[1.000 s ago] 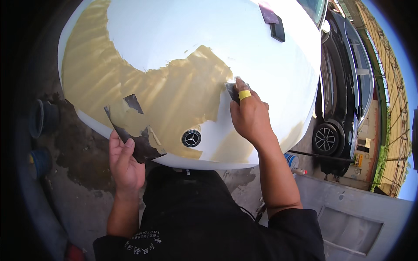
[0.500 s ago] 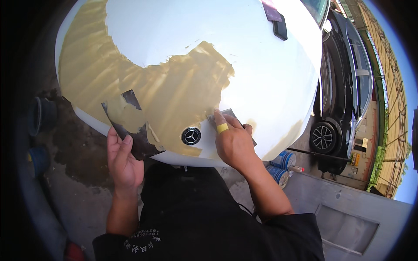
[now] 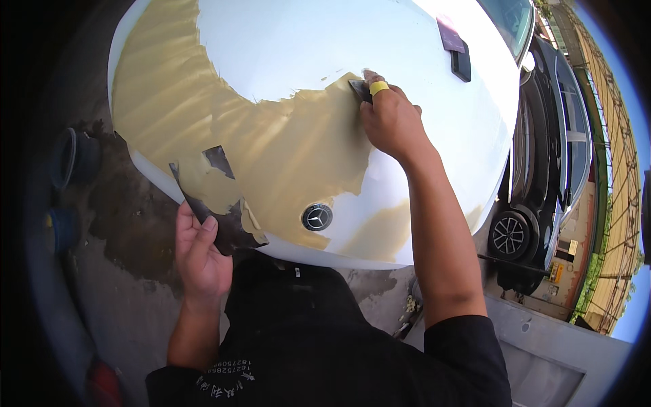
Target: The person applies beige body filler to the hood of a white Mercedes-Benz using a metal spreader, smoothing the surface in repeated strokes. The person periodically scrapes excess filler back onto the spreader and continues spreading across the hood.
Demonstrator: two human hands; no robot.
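A white car hood [image 3: 305, 41] carries broad patches of beige filler [image 3: 156, 108] around a round emblem [image 3: 317, 217]. My left hand [image 3: 203, 261] grips a dark sheet [image 3: 237, 230] smeared with beige paste at the hood's lower-left edge, thumb on top. Higher up, my right hand [image 3: 395, 125] holds a dark spreader [image 3: 358, 89] on the hood at the upper border of the filler; its blade is partly hidden by my fingers. Yellow tape is wrapped round one finger.
A purple pad [image 3: 449, 34] and a black block [image 3: 460, 64] lie at the hood's upper right. A black car [image 3: 546, 122] is parked to the right. Dark buckets [image 3: 74, 159] stand on the stained ground [image 3: 135, 285] at left. A grey panel [image 3: 556, 353] is at lower right.
My right hand moved down to beside the emblem, then up to the filler's upper edge, higher than at first. My left hand keeps the sheet. The view has shifted slightly.
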